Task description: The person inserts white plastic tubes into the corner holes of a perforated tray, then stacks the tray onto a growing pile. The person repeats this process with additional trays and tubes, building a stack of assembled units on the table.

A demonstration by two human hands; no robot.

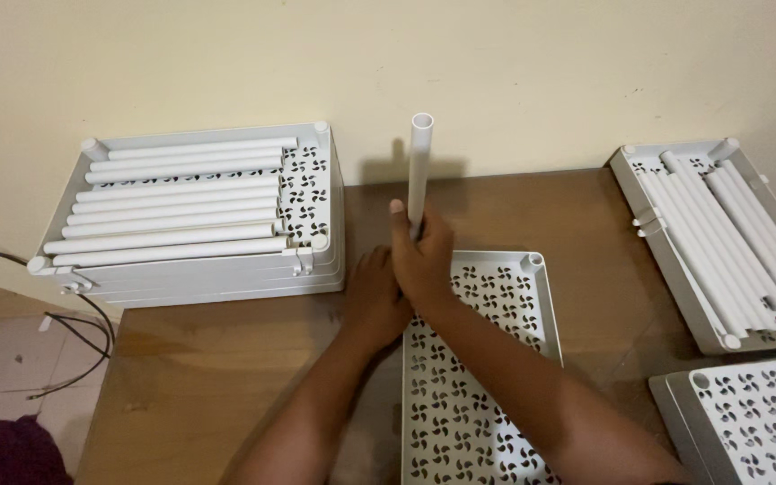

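While the right hand (424,256) grips a white tube (420,171) upright at the near-left corner of the perforated tray (482,359), the left hand (372,301) is closed on that corner to brace it. Judged step: seating the tube in the corner socket; next calls for straight downward pressure. Tray is smooth grey plastic with pinwheel cut-outs, lying on the wooden desk (226,359). Beyond, left of the tray, stacked trays (199,269) carry round hollow tubes; right, another loaded tray (675,269).
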